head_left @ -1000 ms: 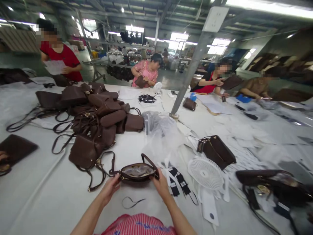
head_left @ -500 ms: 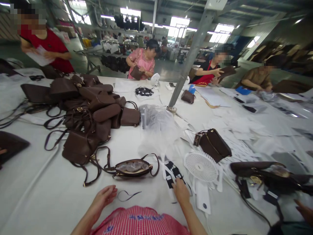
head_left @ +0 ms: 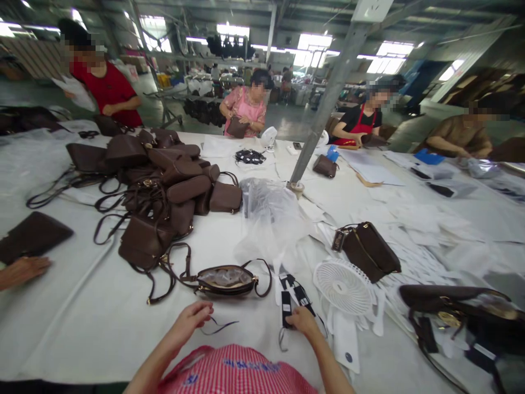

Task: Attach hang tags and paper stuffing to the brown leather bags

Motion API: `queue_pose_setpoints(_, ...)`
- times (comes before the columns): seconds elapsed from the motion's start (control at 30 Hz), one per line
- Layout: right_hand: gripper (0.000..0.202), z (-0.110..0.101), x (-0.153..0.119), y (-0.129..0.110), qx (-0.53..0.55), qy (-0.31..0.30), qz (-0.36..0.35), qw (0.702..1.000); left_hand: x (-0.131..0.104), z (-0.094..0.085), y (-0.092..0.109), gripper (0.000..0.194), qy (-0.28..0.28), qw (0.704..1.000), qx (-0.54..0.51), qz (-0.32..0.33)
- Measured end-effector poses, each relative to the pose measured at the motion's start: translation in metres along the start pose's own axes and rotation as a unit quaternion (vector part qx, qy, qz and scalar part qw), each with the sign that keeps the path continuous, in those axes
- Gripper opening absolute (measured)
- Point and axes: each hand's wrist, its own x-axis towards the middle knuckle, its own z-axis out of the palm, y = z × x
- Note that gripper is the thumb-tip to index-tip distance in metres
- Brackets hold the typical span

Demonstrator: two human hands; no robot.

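Observation:
My right hand [head_left: 304, 322] pinches a black hang tag [head_left: 286, 310] with a small white label and a thin looped string, just above the table. Beside it, more black tags [head_left: 302, 295] lie in a small heap. My left hand [head_left: 194, 318] hovers with fingers loosely curved and apart, holding nothing that I can see. A thin dark cord [head_left: 225, 327] lies by its fingertips; whether they touch, I cannot tell. Ahead of both hands sits a small brown handbag [head_left: 225, 280], unzipped, with clear plastic inside and its strap spread to both sides.
Brown handbags [head_left: 164, 180] are piled at the left. Clear plastic bags [head_left: 270, 213] lie mid-table, near a metal post [head_left: 324, 104]. A white fan [head_left: 342, 287] and a tagged brown bag [head_left: 369, 251] are at the right. A co-worker's hand [head_left: 27, 271] rests at the left edge.
My right hand has lifted a black tag from the heap. My left hand has moved slightly right and up, towards the cord. At the left, a co-worker's hand and bag show more fully.

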Motion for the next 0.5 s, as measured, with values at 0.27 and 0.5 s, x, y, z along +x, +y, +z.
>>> queue_pose_setpoints(0.27,0.040,-0.027,-0.078,-0.060,0.424,-0.104,-0.088,0.896,-0.024,0.059,0.069,0.048,-0.154,0.975,0.052,0.148)
queue_pose_setpoints(0.5,0.055,-0.028,-0.116,-0.114,0.477,-0.063,-0.121,0.868,-0.034,0.088,0.081,0.019,-0.250,0.948,0.047,0.193)
